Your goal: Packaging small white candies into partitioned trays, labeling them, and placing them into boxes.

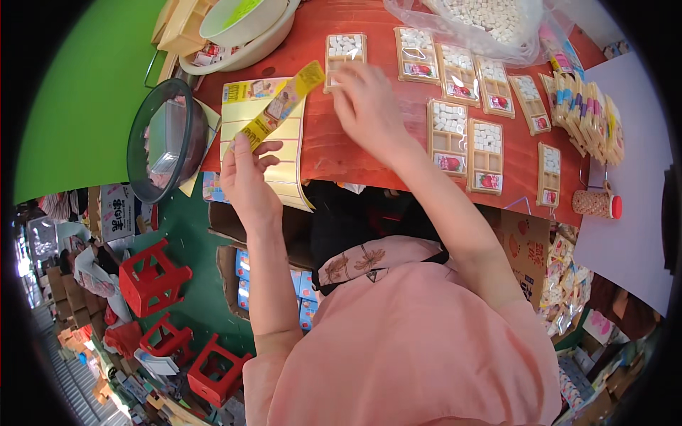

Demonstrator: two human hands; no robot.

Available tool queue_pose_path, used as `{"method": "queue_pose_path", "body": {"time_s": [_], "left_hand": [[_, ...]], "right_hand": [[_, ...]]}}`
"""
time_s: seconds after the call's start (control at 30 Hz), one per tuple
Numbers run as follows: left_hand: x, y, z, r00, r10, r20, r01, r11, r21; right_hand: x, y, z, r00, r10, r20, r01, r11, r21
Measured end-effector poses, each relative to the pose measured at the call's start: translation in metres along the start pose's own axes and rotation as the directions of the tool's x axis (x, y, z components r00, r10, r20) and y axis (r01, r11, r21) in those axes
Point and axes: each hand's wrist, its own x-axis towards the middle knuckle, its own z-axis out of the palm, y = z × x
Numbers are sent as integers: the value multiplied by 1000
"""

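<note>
My left hand (pixel 249 174) pinches the lower end of a long yellow printed sticker label (pixel 280 108), which slants up to the right. Under it lies a label sheet (pixel 291 163), pale strips with one printed yellow strip at its far edge. My right hand (pixel 371 106) is over the near end of a small divided tray (pixel 346 47) of white pieces, its fingers bent and thumb apart. Whether the fingertips touch this tray is hard to tell. To the right stand several similar trays (pixel 449 117), with white pieces and a red strawberry-printed packet in each.
A clear bag of white pieces (pixel 490 18) lies at the far right of the red table (pixel 355 153). Stacked packs (pixel 586 117) and a red-capped jar (pixel 593 204) are at right. A dark basin (pixel 135 142) and white bowls (pixel 277 39) sit left; red stools (pixel 153 277) stand below.
</note>
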Motion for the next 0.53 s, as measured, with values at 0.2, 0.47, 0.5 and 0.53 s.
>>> {"method": "queue_pose_path", "body": {"time_s": [0.2,0.47,0.5,0.53], "left_hand": [[37,-69,-24,997,-57,51,67,972,-225],[64,-90,7,997,58,-56,-64,990,-127],[67,-93,11,996,76,-46,-80,993,-93],[71,-96,17,995,94,-28,-95,994,-60]], "right_hand": [[38,45,65,981,192,-6,-175,881,-439],[-27,5,20,927,297,228,-152,855,-496],[-39,0,14,929,281,242,-113,835,-538],[-52,-4,8,930,270,251,-78,810,-581]]}}
